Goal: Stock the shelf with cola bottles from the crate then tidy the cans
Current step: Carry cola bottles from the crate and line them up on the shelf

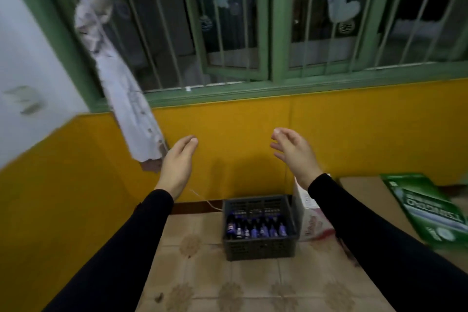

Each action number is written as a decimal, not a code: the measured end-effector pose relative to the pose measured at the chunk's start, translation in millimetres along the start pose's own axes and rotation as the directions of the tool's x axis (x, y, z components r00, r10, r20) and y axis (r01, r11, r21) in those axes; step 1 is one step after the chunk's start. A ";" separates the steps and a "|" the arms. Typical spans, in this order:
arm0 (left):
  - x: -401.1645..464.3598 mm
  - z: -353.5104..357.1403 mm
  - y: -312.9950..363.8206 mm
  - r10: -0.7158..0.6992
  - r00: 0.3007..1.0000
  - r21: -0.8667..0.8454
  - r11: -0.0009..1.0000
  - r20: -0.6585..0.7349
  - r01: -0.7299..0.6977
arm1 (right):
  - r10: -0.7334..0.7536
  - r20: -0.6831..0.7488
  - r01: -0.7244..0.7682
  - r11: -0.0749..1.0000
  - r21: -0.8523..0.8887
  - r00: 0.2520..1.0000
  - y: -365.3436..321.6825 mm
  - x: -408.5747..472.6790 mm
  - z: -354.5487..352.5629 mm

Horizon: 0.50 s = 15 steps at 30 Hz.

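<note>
Tiled floor below yellow wall. Crate (pixel 259 227) of cola bottles (pixel 255 230) sits there. Your left hand (pixel 177 162) and right hand (pixel 293 152), above crate, are spread, empty. Bottles likely heavy, slick: take the necks.

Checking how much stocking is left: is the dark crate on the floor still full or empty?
Still holding bottles: the crate shows rows of bottles standing inside. Whether every slot is filled, cannot tell.
</note>
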<state>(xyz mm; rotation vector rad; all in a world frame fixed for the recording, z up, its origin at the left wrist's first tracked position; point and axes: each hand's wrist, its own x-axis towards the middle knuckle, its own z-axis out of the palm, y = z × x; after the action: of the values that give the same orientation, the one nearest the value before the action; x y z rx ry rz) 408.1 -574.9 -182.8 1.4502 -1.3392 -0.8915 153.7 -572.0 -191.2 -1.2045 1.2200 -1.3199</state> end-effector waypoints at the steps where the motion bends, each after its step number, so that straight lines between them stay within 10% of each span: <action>1: 11.6 14.4 -2.0 -0.009 1.000 0.015 1.000 0.019 0.009 | 0.018 -0.007 -0.018 1.000 -0.014 1.000 5.4 9.9 -10.6; 15: 218.0 128.2 -116.2 -0.225 0.939 0.066 0.974 0.259 0.215 | 0.277 -0.066 -0.285 0.939 -0.194 0.959 127.7 194.5 -29.6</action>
<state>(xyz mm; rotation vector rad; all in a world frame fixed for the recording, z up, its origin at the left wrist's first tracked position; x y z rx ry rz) 353.1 -814.4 -313.5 1.5726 -1.4101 -1.2496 111.7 -771.4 -307.2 -1.0979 1.5212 -1.0296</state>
